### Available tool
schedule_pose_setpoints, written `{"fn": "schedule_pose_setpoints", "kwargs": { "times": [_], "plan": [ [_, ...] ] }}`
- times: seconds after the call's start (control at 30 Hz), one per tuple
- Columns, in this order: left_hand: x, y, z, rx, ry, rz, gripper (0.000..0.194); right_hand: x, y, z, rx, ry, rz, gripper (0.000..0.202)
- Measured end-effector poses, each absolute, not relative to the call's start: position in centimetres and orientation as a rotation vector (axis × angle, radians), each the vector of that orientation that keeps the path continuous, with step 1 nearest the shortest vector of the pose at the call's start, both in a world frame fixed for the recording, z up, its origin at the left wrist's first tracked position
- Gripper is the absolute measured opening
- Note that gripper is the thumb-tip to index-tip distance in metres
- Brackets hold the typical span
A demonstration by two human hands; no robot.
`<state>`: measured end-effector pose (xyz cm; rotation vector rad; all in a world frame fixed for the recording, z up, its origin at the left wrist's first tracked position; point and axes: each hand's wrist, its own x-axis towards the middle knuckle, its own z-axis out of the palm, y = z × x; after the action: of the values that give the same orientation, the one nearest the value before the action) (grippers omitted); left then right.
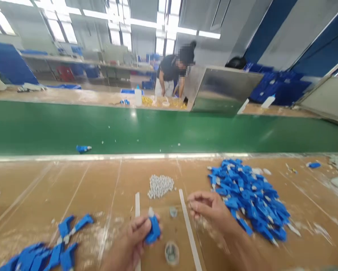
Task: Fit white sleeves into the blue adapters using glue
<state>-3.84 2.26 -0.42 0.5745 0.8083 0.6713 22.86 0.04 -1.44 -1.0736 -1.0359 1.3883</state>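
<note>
Your left hand (pixel 136 237), at the lower centre of the frame, grasps a blue plastic piece with a whitish tip (pixel 154 230), tip upward. Your right hand (pixel 210 209), right of centre, has thumb and fingertips drawn together; I can't make out whether they pinch anything. Beyond it, at right, lies a heap of blue, white-tipped plastic pieces (pixel 250 195).

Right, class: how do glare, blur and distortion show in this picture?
Head view: windows blown out white, those at left leaning; head view: small glare spot on the green surface; head view: far bench soft, pixelation over the person's head.
</note>
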Motion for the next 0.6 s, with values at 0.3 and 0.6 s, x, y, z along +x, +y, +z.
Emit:
{"fn": "schedule_pose_setpoints", "kwargs": {
  "times": [0.3,0.6],
  "plan": [
    [-2.0,2.0,0.5,0.619,0.675,0.565,0.028,22.8,-1.9,-1.0,-0.963,-0.762,1.499,0.024],
    [-1.6,1.5,0.9,0.619,0.637,0.552,0.030,22.7,-2.8,-1.4,-0.900,-0.577,1.410,0.023]
  ]
}}
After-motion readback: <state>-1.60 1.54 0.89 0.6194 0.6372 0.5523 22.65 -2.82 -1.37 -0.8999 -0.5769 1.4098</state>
